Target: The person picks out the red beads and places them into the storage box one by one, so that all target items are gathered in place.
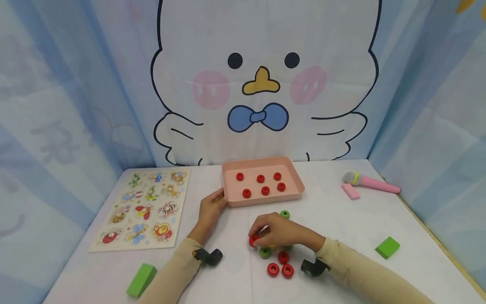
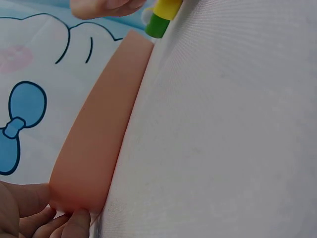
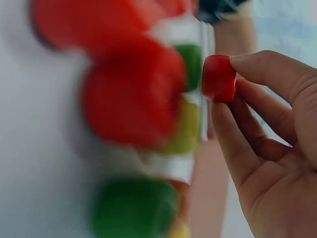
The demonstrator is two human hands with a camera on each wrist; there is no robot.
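Observation:
Between thumb and fingertips my right hand (image 1: 282,230) pinches a red bead (image 3: 218,79), a short ring with a hole, held just above the white table. My left hand (image 1: 210,213) grips the near left corner of a shallow pink tray (image 1: 265,202), thumb at the rim and fingers low on its wall in the left wrist view. Several red beads (image 1: 265,191) lie spread in the tray. Around and under my right hand are loose beads: green ones (image 1: 265,253), a yellow one (image 3: 185,130) and three red ones (image 1: 273,270). My palm partly hides this group in the head view.
An insect picture puzzle board (image 1: 146,209) lies at the left, with a green block (image 1: 141,280) nearer me. At the right are a pink toy microphone (image 1: 373,183), a pink block (image 1: 350,191) and another green block (image 1: 387,247). A printed curtain hangs behind the tray.

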